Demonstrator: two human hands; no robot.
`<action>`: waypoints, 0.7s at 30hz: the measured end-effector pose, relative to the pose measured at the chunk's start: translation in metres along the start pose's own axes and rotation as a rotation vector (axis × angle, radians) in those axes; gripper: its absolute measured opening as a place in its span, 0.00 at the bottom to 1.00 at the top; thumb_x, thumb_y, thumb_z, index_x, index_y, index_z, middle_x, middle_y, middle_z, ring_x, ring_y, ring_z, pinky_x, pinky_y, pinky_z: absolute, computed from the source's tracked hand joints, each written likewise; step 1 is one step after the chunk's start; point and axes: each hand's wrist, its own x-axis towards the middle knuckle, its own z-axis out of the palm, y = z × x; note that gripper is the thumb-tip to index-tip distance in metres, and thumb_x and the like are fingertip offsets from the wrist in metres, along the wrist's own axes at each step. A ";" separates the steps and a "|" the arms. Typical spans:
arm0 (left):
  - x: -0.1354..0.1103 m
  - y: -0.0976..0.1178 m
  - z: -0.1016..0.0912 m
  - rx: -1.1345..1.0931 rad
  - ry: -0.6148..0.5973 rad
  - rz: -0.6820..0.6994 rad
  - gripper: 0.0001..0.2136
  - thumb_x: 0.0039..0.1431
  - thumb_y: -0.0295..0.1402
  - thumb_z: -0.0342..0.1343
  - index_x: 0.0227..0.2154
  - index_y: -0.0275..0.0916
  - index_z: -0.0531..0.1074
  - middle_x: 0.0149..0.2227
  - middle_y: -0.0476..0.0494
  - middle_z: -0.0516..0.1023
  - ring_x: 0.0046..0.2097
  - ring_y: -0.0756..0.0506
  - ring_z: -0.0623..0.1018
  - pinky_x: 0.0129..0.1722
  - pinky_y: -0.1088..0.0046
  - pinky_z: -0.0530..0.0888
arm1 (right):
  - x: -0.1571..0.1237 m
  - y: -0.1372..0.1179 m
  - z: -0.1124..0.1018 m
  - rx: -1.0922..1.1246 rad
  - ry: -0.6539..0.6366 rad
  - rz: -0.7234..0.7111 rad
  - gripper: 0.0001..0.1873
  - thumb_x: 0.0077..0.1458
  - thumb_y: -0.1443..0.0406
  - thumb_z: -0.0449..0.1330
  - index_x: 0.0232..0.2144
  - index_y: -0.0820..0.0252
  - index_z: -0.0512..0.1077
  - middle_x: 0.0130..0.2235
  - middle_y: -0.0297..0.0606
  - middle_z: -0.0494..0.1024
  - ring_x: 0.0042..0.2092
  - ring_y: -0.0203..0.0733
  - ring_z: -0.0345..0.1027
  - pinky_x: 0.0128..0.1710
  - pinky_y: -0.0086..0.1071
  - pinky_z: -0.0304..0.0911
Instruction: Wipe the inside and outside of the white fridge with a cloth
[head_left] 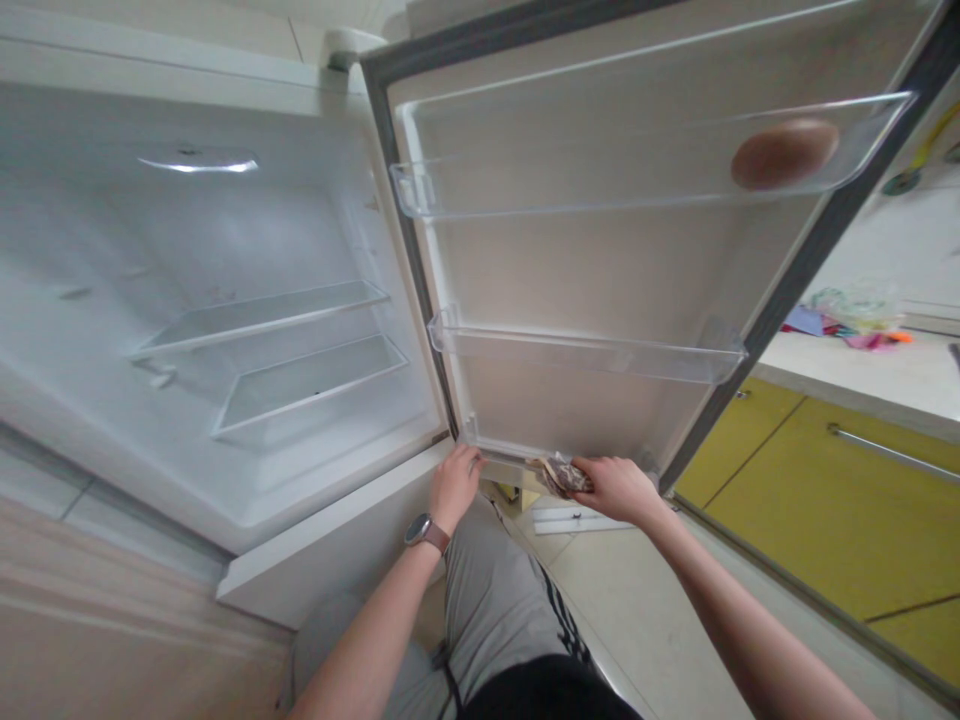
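The fridge door [570, 270] stands open, with clear plastic shelves along its inner side. My left hand [455, 485], a watch on its wrist, is closed at the hinge end of the bottom door shelf [502, 462], fingers curled over its edge. In my right hand [619, 488] is a crumpled, brown-and-white patterned cloth [559, 475], pressed at the same low shelf further toward the door's free side. My right fingertips are partly hidden by the cloth.
A brown egg-shaped thing [784, 153] lies in the upper door shelf. To the left is the lit fridge interior [247, 230] with two glass shelves [311, 385]. Yellow cabinets [840, 500] and a counter [870, 375] with colourful plastic bags [855, 315] are at right.
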 end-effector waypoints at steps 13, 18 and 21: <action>-0.001 0.004 -0.002 -0.017 -0.003 0.013 0.07 0.73 0.33 0.55 0.42 0.41 0.78 0.44 0.42 0.80 0.48 0.41 0.80 0.48 0.68 0.73 | 0.001 0.000 -0.001 0.001 0.007 0.013 0.18 0.62 0.49 0.59 0.46 0.51 0.77 0.42 0.43 0.84 0.43 0.54 0.80 0.37 0.34 0.61; -0.001 0.004 -0.002 -0.015 0.001 -0.001 0.07 0.73 0.32 0.55 0.42 0.41 0.78 0.45 0.42 0.80 0.48 0.42 0.80 0.47 0.69 0.73 | 0.001 -0.002 -0.001 0.001 0.011 0.029 0.17 0.61 0.50 0.59 0.46 0.51 0.77 0.42 0.44 0.84 0.42 0.53 0.80 0.38 0.34 0.61; -0.001 0.004 -0.002 -0.021 0.002 -0.002 0.07 0.72 0.32 0.56 0.43 0.41 0.79 0.45 0.42 0.80 0.48 0.43 0.80 0.48 0.69 0.72 | 0.001 -0.002 0.000 0.000 0.016 0.028 0.17 0.61 0.50 0.60 0.45 0.52 0.77 0.41 0.43 0.84 0.42 0.53 0.80 0.37 0.34 0.61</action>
